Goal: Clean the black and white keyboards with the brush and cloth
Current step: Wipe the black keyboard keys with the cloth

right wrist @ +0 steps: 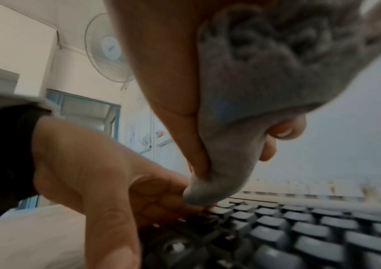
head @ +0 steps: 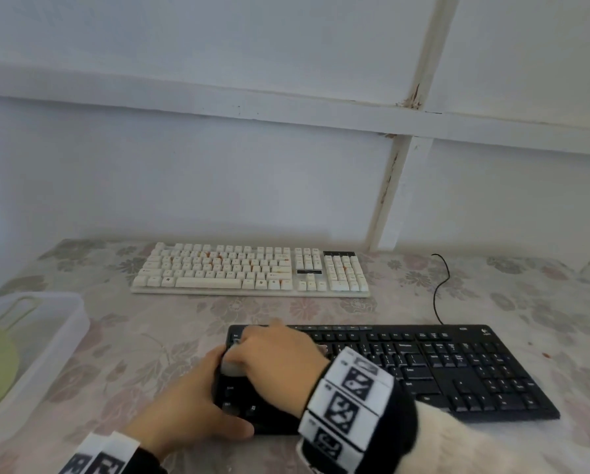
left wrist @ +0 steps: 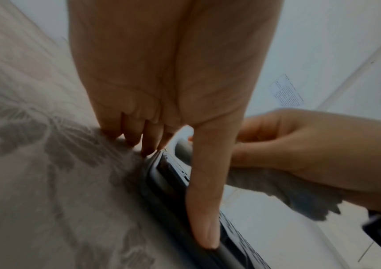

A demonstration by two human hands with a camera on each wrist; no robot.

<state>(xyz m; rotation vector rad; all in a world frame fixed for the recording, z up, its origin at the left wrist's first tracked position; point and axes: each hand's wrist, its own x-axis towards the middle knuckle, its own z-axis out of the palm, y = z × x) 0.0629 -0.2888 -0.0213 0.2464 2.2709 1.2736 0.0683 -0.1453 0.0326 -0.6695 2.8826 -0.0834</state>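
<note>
Black keyboard (head: 440,367) lying left-right, left hand (head: 191,405) bracing its end, right hand (head: 273,357) gripping cloth (right wrist: 254,91)

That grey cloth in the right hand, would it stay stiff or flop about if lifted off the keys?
Probably floppy: the grey cloth bunches in folds inside the right hand and droops to a soft point over the black keyboard. Likely light too, since a few fingers hold it. Its fuzzy surface suggests it grips rather than slips.

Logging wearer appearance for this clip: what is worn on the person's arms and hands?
Both hands are bare. The right hand has a black wrist band with white square marker tags, then a fuzzy white sleeve. The left hand has a similar black band with black-and-white tags at the wrist.
</note>
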